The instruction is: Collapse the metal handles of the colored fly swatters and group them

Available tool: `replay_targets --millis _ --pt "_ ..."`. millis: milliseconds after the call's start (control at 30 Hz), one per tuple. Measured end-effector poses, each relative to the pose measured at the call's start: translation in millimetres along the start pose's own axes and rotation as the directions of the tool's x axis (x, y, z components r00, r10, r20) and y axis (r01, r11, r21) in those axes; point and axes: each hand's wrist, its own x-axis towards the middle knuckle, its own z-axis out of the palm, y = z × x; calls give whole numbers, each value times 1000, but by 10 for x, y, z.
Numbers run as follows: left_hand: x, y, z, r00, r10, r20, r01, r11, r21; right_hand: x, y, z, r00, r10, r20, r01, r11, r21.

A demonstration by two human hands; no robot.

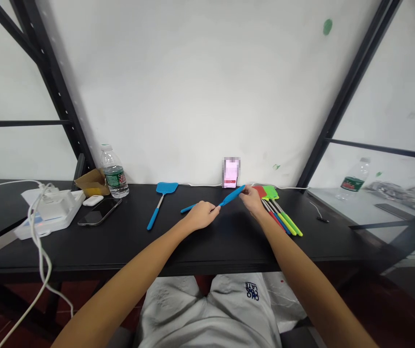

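A blue fly swatter (232,195) is stretched between my two hands above the black table, its flat head seen nearly edge-on. My left hand (204,214) is closed around it near the base of the head, and its blue handle end sticks out to the left of the fist. With pinched fingers, my right hand (252,200) grips the far end of the head. Another blue fly swatter (167,187) lies on the table to the left, head toward the wall. Beside my right hand lies a group of fly swatters (283,217) with red, blue, yellow and green handles, partly covered by that hand.
A phone (230,173) leans on the wall. At left are a water bottle (114,174), a cardboard box (93,182), a dark phone (99,211), a white case (93,200) and a power strip (48,217) with cables. Another bottle (354,179) stands at far right.
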Motion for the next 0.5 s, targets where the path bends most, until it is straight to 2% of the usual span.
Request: replay_targets --millis 300,500 --pt "-7 25 4 999 43 11 -43 999 -24 -5 93 -13 995 -102 1 102 995 -4" --pt "-10 7 4 997 62 49 -58 996 -64 -23 32 15 997 -65 -32 65 998 -4"
